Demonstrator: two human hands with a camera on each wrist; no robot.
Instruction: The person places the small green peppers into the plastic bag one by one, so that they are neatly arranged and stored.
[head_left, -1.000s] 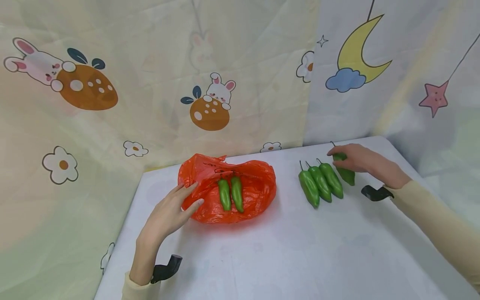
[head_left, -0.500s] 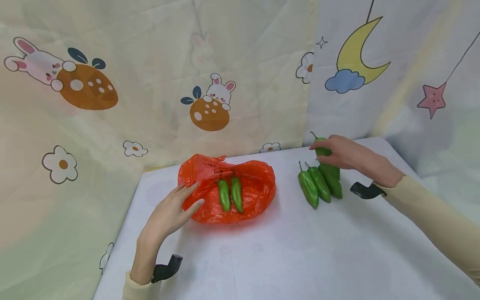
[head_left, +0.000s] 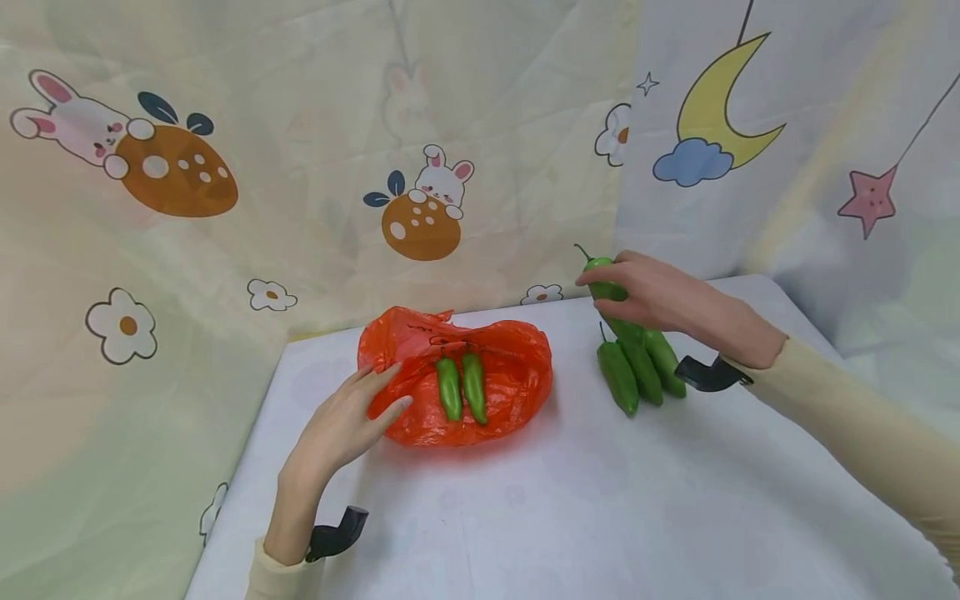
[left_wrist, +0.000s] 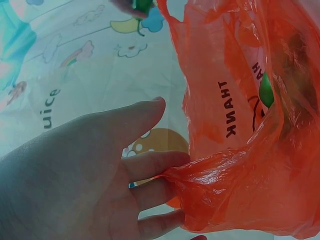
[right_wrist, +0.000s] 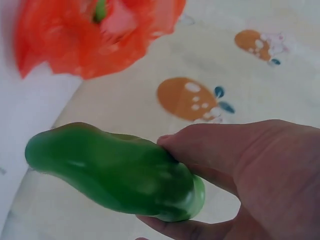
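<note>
My right hand (head_left: pixel 663 293) pinches a green pepper (right_wrist: pixel 107 170) near its stem end, between thumb and fingers. It holds the pepper raised over the row of three green peppers (head_left: pixel 617 379) on the white table, stems pointing away. To the left, the orange-red plastic bag (head_left: pixel 521 396) lies with its mouth spread, two green peppers (head_left: pixel 474 390) side by side inside. My left hand (head_left: pixel 341 425) is at the bag's left edge, fingers extended and thumb apart. In the left wrist view, its fingertips (left_wrist: pixel 172 218) meet the bag's rim.
The white table (head_left: pixel 480 517) ends at the back against a hanging cloth (head_left: pixel 315 208) printed with rabbits and flowers. More printed cloth stands along the left and right sides. A black camera mount sits on each wrist.
My right hand has carried the pepper up and leftward, from the right end of the row to above it. My left hand and the bag stay in place.
</note>
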